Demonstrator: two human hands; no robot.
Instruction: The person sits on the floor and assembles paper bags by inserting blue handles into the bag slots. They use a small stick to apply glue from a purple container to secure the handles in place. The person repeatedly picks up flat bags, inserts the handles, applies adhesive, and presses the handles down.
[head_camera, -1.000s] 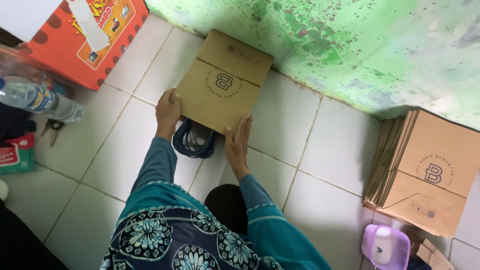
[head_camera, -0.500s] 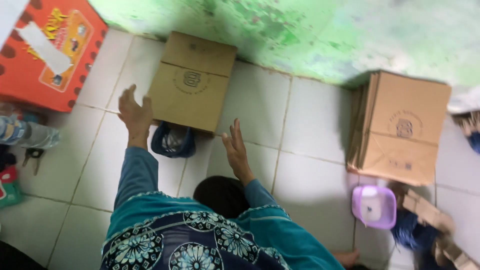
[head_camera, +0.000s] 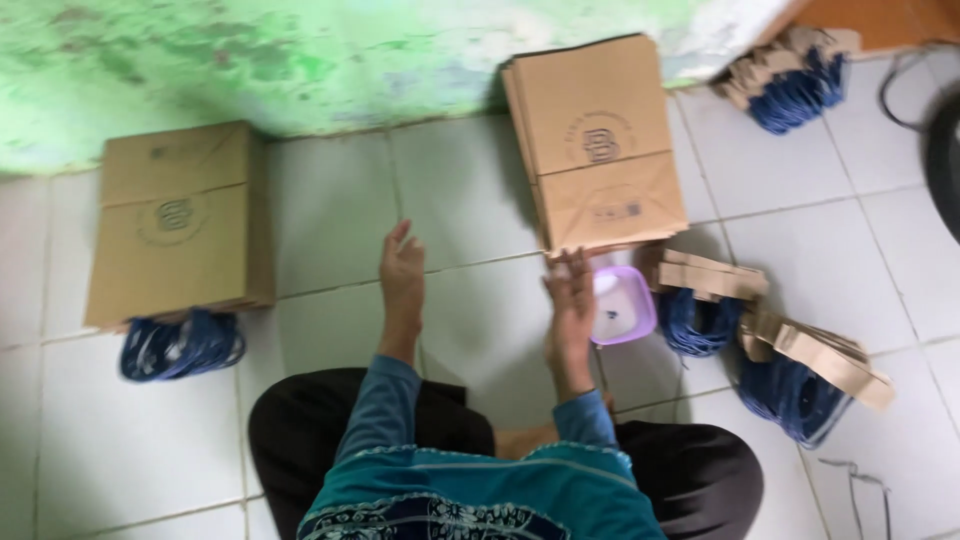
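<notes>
Head view: person sits on the tiled floor (head_camera: 330, 210). Right hand (head_camera: 572, 305), fingers loose, touches the near edge of the stack of flat brown paper bags (head_camera: 597, 140) against the green wall. Left hand (head_camera: 402, 275) open, holding nothing. Bags look light, thin, bendable; best taken by an edge.

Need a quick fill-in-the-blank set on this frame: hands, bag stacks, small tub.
1. The right hand reaches toward the stack of brown paper bags that leans against the ____ wall.
2. The small tub beside the right hand is ____ in colour.
3. The left hand is open and holds ____.
4. The cords under the left stack of bags are ____.

Missing words: green; purple; nothing; blue
</notes>
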